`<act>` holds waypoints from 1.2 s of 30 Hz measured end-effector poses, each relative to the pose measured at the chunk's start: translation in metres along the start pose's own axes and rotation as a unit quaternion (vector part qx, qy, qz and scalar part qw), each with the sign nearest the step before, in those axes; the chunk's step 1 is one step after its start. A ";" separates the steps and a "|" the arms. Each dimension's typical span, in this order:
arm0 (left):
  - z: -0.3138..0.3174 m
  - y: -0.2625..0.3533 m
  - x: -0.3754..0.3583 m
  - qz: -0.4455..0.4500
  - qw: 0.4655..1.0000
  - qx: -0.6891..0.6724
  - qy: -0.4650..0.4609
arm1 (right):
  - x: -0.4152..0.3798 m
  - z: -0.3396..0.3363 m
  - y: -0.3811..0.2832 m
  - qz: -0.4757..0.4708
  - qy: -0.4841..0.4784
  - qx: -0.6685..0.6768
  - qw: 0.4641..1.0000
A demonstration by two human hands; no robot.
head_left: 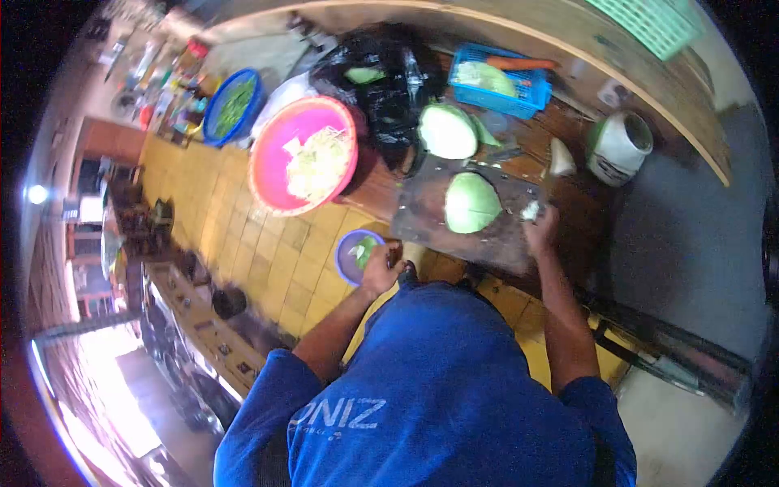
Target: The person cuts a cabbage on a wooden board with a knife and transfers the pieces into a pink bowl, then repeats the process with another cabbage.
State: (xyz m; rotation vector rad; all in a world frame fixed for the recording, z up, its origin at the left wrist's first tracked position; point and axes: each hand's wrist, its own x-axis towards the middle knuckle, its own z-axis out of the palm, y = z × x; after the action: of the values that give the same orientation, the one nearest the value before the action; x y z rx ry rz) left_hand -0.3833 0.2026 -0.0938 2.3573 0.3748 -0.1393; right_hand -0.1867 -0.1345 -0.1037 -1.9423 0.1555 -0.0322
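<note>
On the dark cutting board lies a pale green cabbage piece, rounded side up. My right hand is at the board's right edge, its fingers closed on a small whitish cabbage scrap. My left hand hangs beside the small purple bowl, partly in front of it. Its fingers are loosely curled with a gap to the thumb, and nothing shows between them. Inside the bowl are some green leafy pieces. Another cut cabbage sits behind the board.
A pink basin with shredded cabbage stands left of the board. Behind are a black plastic bag, a blue basket with a carrot, and a blue basin. At right stands a whitish container.
</note>
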 end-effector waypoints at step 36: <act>-0.009 0.153 0.129 0.366 0.908 0.149 -0.141 | -0.167 -0.044 -0.013 0.032 0.003 -0.119 0.992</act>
State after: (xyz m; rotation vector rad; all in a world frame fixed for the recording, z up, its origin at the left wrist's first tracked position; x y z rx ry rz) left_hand -0.2138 0.1333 -0.0132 2.5577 -0.7222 -0.1816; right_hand -0.3547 -0.1501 -0.0664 -2.1747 0.2341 0.0237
